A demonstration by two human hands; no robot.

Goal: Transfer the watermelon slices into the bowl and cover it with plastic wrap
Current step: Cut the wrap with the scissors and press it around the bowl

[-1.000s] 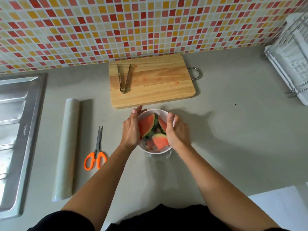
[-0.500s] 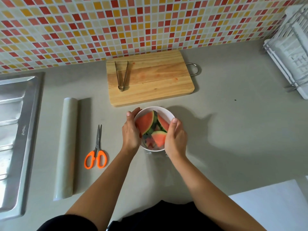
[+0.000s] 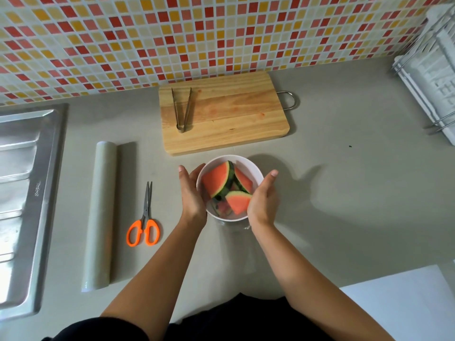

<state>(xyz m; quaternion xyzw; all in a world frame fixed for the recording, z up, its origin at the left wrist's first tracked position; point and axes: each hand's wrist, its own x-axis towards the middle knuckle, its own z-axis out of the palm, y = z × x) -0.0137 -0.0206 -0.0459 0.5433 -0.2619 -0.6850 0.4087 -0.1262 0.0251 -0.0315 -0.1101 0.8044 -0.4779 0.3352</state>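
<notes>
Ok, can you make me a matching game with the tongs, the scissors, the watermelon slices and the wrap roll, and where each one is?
Things: 1 tongs; 2 scissors; 3 watermelon slices; 4 plastic wrap roll.
Places: A in the white bowl; B next to the sink; C on the cutting board; D between roll and bowl.
Pairs: 1-C, 2-D, 3-A, 4-B.

This is a home kitchen: a steel sink (image 3: 22,207), little coloured wall tiles (image 3: 172,33) behind it, and a wooden cutting board (image 3: 234,119) to its right.
</notes>
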